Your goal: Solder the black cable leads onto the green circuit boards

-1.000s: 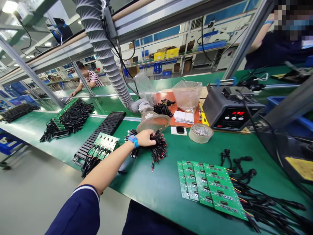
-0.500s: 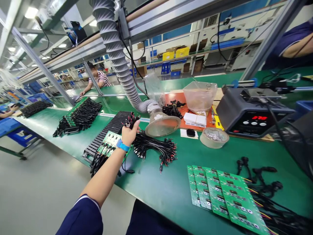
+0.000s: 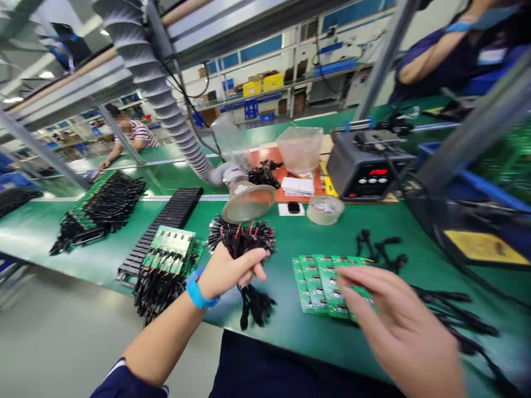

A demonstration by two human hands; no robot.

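My left hand [image 3: 233,270], with a blue band at its wrist, is closed around a bundle of black cables [image 3: 256,307]. Dark plug ends hang below the fist. Red and bare wire tips show above it, where I cannot tell the held cables from others lying behind. My right hand [image 3: 404,329] is slightly blurred, its thumb and fingers apart with nothing seen between them. It hovers in front of overlapping green circuit boards [image 3: 313,284] and hides part of them.
Left of my left hand, boards with black cables [image 3: 168,249] rest on a black slotted rack [image 3: 174,207]. A fume hood [image 3: 249,203] hangs just behind. Farther right are a round tub [image 3: 326,210], a soldering station [image 3: 369,166] and loose cables [image 3: 456,309]. Other people work beyond the bench.
My left hand has come from above the rack toward me and right, carrying cables. My right hand has entered from the lower right. The camera view has turned to the right.
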